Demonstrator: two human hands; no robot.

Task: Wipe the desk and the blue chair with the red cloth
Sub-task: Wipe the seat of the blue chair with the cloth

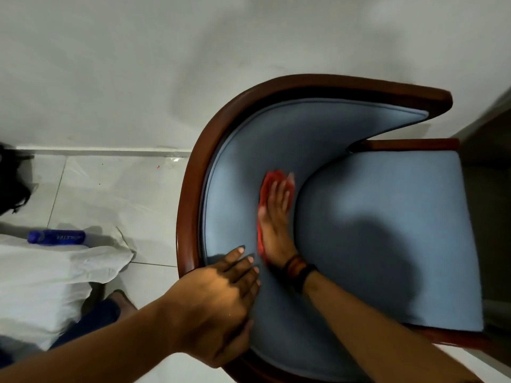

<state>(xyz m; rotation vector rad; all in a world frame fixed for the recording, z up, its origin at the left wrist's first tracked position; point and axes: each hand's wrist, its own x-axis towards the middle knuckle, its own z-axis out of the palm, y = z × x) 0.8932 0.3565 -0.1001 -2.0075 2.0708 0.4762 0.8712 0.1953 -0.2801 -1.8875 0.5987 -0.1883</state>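
1. Right hand (276, 217) lies flat, palm down, on the cloth (272, 183); fingers stretched out and close together, pressing the cloth against the chair (387, 230); not a pinch grip; dark bands on that wrist.
2. Cloth is red, bunched under the right palm; it sticks out past the fingertips and along the hand's left edge; slightly blurred, so the folds are unclear.
3. Cloth sits on the inner face of the blue curved backrest, right next to the seam where the backrest meets the seat cushion; the seat is to the right of the right hand.
4. Left hand (221, 302) is open and holds nothing; palm rests on the backrest's near part, over the padded edge by the wooden rim (188, 205); fingers loosely spread, pointing toward the right wrist.
5. Hands are apart; left fingertips are just beside the right wrist, cannot tell if touching.
6. Left of the left hand: blue bottle (56, 237) lies on its side on the tiled floor (110, 189), touching a white fabric (41, 286); well apart from the chair.
7. Wall (138, 64) is beyond both hands, behind the chair.
8. Desk cannot be identified for sure.
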